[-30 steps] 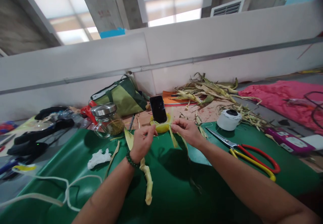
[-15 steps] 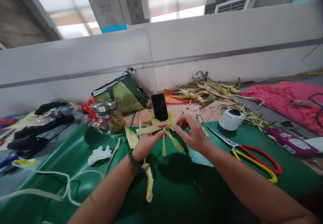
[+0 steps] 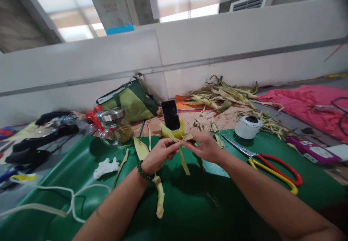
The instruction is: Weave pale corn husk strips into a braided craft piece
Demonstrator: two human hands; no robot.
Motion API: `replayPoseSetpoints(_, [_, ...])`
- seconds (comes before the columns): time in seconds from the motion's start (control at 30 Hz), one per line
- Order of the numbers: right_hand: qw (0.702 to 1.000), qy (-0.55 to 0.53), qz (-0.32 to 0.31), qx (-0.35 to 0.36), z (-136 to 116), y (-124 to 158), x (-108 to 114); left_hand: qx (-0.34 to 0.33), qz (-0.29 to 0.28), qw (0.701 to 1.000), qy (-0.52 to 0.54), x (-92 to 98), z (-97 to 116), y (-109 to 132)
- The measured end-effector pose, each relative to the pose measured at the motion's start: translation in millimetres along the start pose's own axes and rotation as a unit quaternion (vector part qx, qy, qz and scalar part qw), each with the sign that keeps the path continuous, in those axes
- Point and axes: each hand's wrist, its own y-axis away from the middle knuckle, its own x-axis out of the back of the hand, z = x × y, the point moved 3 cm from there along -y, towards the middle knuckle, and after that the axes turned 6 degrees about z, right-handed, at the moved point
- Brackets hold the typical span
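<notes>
- A long pale wall [image 3: 108, 61] is at the back, and a shiny green mat [image 3: 187, 215] covers the table in front of it.
- Make the two hands the middle of a clock. The pale leaf strips [image 3: 185, 164] are right there, crossing between the fingertips. One end points up to 11 o'clock, and one hangs down near 6.
- The left hand [image 3: 162, 151] pinches the strips with its thumb and fingers. The right hand [image 3: 204, 146] pinches them too, just beside it, so neither one has let go.
- A black phone [image 3: 170, 115] leans at 11 o'clock, in a yellow round thing [image 3: 183, 128] at 12, very near the strips.
- Big scissors [image 3: 251, 154] lie at 3 to 4 o'clock, and a white spool [image 3: 246, 129] sits near 2.
- A glass jar [image 3: 114, 125] stands at 10 o'clock, and a bumpy stalk [image 3: 160, 201] lies near 7.
- The strips look thin, so a hard pull could rip them.
- If one pinch gets loose, the crossing could slip apart.
- A long end could catch the phone and tip it, because it is so close.
- An elbow swung out to the right could bump the scissors.
</notes>
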Motion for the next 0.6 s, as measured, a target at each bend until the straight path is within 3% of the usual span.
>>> replayPoseSetpoints(0.17, [0.989, -0.102, 0.042, -0.097, 0.0, 1.9, 0.3, -0.044, -0.011, 0.996, -0.07, 5.5, 6.8, 3.8])
replayPoseSetpoints(0.3, [0.968, -0.164, 0.042, -0.187, 11.3, 1.2, 0.3, -0.031, -0.005, 0.999, -0.041, 7.1, 9.2, 5.3])
replayPoseSetpoints(0.47, [0.973, -0.117, 0.022, -0.197, 13.3, -0.2, 0.3, 0.025, 0.0, 0.999, 0.02, 2.7, 8.4, 5.2])
replayPoseSetpoints(0.6, [0.96, -0.179, -0.008, -0.214, 3.3, -0.3, -3.4, 0.008, -0.007, 1.0, -0.012, 1.5, 9.0, 6.3])
